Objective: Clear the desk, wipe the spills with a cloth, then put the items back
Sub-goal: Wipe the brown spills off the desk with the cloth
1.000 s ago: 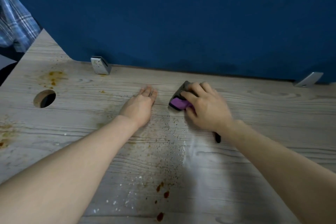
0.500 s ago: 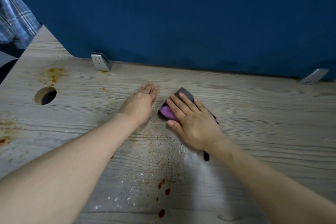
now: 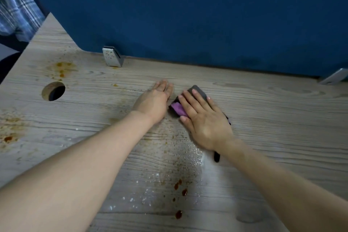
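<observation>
Purple-grey cloth [image 3: 177, 109] — under right hand [image 3: 204, 121]

right hand [image 3: 204, 120] flat on cloth [image 3: 178, 109] | left hand [image 3: 153, 102] flat on desk [image 3: 273, 118]

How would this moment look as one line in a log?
step: wiping | right hand presses cloth flat on desk | left hand rests flat | spills remain

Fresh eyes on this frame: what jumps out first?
The two bare forearms reaching in from the near edge: the right hand presses flat on a grey and purple cloth mid-desk, the left hand lies flat just beside it. Next, the mess on the pale wooden desk: dark red drops in speckled residue near the front, and orange stains at far left above the round cable hole.
</observation>
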The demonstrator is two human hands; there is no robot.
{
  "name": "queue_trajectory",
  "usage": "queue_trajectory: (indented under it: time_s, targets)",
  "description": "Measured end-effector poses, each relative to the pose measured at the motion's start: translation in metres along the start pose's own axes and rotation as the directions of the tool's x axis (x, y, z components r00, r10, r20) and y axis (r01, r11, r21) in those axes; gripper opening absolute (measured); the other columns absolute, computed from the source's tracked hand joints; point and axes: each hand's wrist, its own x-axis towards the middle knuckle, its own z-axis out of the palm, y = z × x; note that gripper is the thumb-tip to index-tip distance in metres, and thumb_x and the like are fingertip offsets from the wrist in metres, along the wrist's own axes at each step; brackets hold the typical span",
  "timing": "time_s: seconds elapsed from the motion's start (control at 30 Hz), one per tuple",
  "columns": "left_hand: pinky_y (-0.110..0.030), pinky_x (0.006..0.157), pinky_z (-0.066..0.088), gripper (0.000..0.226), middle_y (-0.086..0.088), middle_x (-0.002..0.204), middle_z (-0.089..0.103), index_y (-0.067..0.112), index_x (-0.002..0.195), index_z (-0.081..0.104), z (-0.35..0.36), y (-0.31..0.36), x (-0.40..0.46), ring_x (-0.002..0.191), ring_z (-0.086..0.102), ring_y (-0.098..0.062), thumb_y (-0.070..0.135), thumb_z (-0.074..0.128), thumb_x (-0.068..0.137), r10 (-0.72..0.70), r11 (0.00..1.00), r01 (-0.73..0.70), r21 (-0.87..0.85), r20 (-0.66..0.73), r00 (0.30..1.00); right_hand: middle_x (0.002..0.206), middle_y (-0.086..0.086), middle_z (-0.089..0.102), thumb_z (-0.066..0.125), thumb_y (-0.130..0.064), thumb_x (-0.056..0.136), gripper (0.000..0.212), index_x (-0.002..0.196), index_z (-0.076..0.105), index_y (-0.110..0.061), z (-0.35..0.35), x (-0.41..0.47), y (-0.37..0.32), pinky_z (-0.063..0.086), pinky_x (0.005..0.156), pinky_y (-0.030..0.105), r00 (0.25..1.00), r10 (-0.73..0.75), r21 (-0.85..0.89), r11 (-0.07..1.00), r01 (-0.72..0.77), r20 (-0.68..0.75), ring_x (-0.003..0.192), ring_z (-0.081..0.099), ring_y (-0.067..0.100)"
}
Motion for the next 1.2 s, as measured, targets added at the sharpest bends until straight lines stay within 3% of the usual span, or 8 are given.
queue_trajectory:
  time_s: [0.1,0.3,0.43,0.6,0.73,0.83,1.03,1.2]
  targets:
    - [-0.028,0.115,0.013,0.061,-0.004,0.16,0.006,0.018,0.152,0.011,-0.001,0.0,-0.001,0.147,0.008,-0.018,0.004,0.034,0.097,0.014,1.0,-0.013,0.019,-0.026,1.0,0.159,-0.009,0.003,0.003,-0.051,0.094,0.062,0.151,0.007,-0.027,-0.005,0.02,0.014,-0.009,0.114,0.031,1.0,-0.007,0.002,1.0,0.007,0.0,0.143,-0.011,0.005]
    - [-0.029,0.115,0.013,0.066,-0.005,0.16,0.005,0.017,0.152,0.01,-0.002,-0.001,-0.001,0.147,0.008,-0.018,0.0,0.036,0.094,0.023,0.999,-0.022,0.034,-0.024,0.999,0.159,-0.006,0.0,0.013,-0.045,0.101,0.056,0.152,0.003,-0.024,-0.009,0.057,0.031,-0.009,0.115,0.032,0.988,0.155,-0.027,0.988,-0.155,-0.003,0.146,-0.009,0.01]
    - [-0.027,0.115,0.012,0.062,-0.004,0.16,0.005,0.018,0.152,0.01,-0.003,-0.002,-0.002,0.147,0.008,-0.017,0.005,0.033,0.097,0.034,0.999,-0.034,0.02,-0.016,0.999,0.159,-0.004,0.005,0.008,-0.047,0.095,0.062,0.151,0.007,-0.021,0.002,0.014,-0.003,-0.012,0.113,0.029,0.996,0.062,-0.01,0.998,-0.062,-0.061,0.144,-0.009,0.009]
    - [-0.029,0.115,0.014,0.062,-0.003,0.16,0.005,0.019,0.152,0.008,-0.004,-0.003,-0.002,0.147,0.008,-0.017,0.006,0.033,0.097,0.028,1.0,-0.028,0.001,-0.006,1.0,0.159,-0.01,0.0,-0.001,-0.051,0.09,0.066,0.151,0.004,-0.026,-0.002,0.007,-0.001,-0.012,0.113,0.028,1.0,0.003,-0.012,1.0,-0.003,0.002,0.141,-0.014,0.004]
    - [-0.028,0.115,0.015,0.06,-0.002,0.16,0.006,0.019,0.152,0.012,-0.001,-0.005,-0.003,0.146,0.01,-0.017,0.004,0.033,0.098,0.04,0.999,-0.039,0.011,-0.033,0.999,0.159,-0.006,-0.001,0.014,-0.043,0.101,0.056,0.152,0.002,-0.023,-0.008,0.046,0.023,-0.01,0.113,0.029,0.992,0.126,-0.014,0.992,-0.126,0.016,0.145,-0.011,0.009]
    - [-0.029,0.114,0.017,0.061,-0.002,0.16,0.006,0.019,0.152,0.013,-0.001,-0.006,-0.003,0.146,0.011,-0.017,0.003,0.034,0.097,0.045,0.999,-0.045,0.016,-0.037,0.998,0.16,-0.004,-0.001,0.014,-0.041,0.101,0.056,0.152,0.002,-0.021,-0.007,0.052,0.019,-0.01,0.114,0.03,0.983,0.185,-0.03,0.982,-0.185,-0.01,0.146,-0.009,0.011]
    - [-0.03,0.114,0.016,0.065,-0.003,0.16,0.002,0.019,0.152,0.006,-0.008,-0.002,-0.006,0.147,0.007,-0.017,0.007,0.036,0.096,0.028,0.999,-0.028,0.015,0.016,0.999,0.158,-0.006,0.003,0.005,-0.048,0.094,0.062,0.151,0.006,-0.024,0.005,-0.001,-0.018,-0.011,0.114,0.03,0.999,0.032,0.006,0.999,-0.031,-0.03,0.141,-0.013,0.005]
    - [-0.03,0.113,0.019,0.061,0.0,0.16,0.006,0.019,0.152,0.011,-0.007,-0.005,-0.005,0.146,0.009,-0.014,0.007,0.034,0.096,0.043,0.999,-0.043,0.033,-0.018,0.999,0.159,-0.006,0.001,0.013,-0.045,0.1,0.057,0.152,0.004,-0.024,-0.004,0.037,0.01,-0.009,0.114,0.03,0.997,0.075,-0.025,0.997,-0.075,-0.018,0.145,-0.008,0.008]
